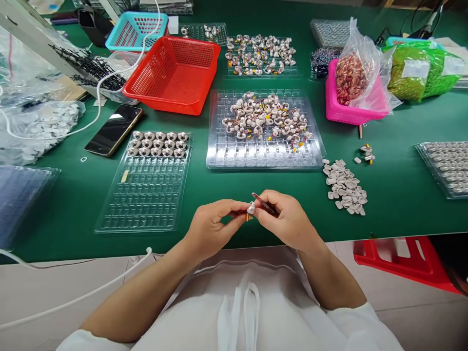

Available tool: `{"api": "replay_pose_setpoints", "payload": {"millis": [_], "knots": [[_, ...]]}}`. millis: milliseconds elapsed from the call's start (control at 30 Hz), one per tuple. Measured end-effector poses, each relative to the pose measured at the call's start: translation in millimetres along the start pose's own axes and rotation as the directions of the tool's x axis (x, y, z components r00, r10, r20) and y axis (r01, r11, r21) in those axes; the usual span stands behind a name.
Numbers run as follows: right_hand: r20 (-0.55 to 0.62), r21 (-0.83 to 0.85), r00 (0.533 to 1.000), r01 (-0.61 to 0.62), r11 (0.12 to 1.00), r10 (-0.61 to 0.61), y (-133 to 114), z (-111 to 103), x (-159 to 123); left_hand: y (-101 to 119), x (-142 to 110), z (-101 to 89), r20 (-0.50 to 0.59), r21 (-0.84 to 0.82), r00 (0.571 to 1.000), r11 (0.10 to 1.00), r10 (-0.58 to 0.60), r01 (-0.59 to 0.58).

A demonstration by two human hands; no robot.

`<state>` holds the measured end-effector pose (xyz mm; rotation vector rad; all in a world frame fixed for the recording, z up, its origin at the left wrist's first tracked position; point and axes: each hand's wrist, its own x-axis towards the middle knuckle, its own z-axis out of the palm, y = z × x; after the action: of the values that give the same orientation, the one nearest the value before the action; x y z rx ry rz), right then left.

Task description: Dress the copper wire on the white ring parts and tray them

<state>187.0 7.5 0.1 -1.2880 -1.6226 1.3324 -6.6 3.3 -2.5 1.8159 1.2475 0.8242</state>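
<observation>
Single head-worn view, looking forward and down: white shirt (190, 317) nearest (wearer's own), left hand (211, 226) and right hand (288, 222) close, green table (198, 183) reaching far beyond.

Small pale part (250, 208) partly covered, details too tiny to tell, and clear trays (22, 204) cut off at left edge.

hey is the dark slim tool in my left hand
No, the right hand holds the dark slim tool, while the left hand pinches a small pale part.
</observation>
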Motion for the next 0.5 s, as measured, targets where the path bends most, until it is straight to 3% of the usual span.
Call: {"api": "replay_pose_setpoints", "payload": {"millis": [300,500], "knots": [[0.144,-0.051,0.989,-0.011,0.999,0.019,-2.1,-10.7,8.9,-7.5,0.7,-0.6,0.05,0.03,0.999,1.0,0.003,-0.005],[0.11,-0.077,0.994,0.001,0.997,0.008,-0.1,-10.1,7.5,-7.2,-1.1,4.4,0.035,-0.032,0.993,0.993,-0.116,0.117]]}}
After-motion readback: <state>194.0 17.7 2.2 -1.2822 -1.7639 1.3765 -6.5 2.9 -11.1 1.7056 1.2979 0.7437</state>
